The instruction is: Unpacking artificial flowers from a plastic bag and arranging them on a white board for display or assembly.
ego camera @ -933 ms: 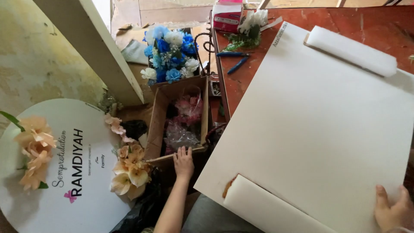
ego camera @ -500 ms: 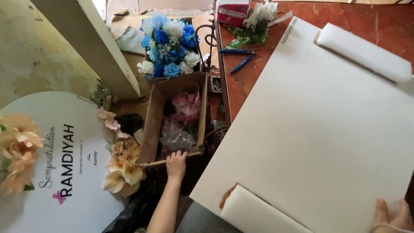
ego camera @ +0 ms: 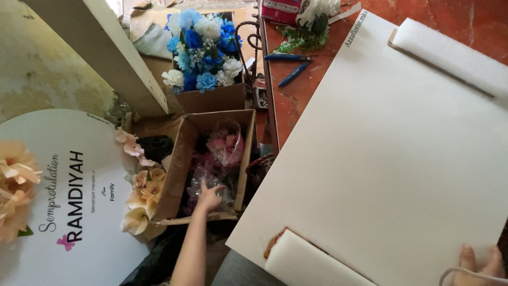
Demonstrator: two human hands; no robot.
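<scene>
Big white foam board (ego camera: pixel 391 159) fills the right side, lying flat on the red table (ego camera: pixel 296 100). The right hand (ego camera: pixel 479 265) rests on its near edge, only fingertips showing, so I can't tell its grip. Left of the board, an open cardboard box (ego camera: pixel 182 159) runs lengthwise away from the person. The left hand (ego camera: pixel 209 197), much nearer, reaches in, fingers loose on plastic-wrapped pink flowers (ego camera: pixel 225 148), grasping nothing.
</scene>
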